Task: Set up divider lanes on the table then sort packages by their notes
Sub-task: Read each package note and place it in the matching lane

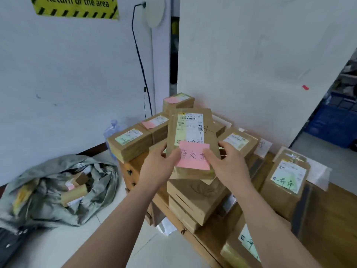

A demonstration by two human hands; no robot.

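I hold a flat brown package [190, 132] tilted up in front of me, above the wooden table [212, 235]. It carries a white shipping label and a pink note [193, 156] with handwriting on its lower part. My left hand [160, 163] grips the package's lower left edge, thumb on the note. On the lower right edge, my right hand [226, 161] grips it with its thumb on the note too. Beneath it lies a stack of brown packages [195, 198].
More brown boxes with pink notes [154, 123] stand at the table's back corner against the wall. Packages with green notes [286, 180] lie to the right. A grey sack [58, 188] holding parcels sits on the floor at left. A black cable [141, 62] hangs down the wall.
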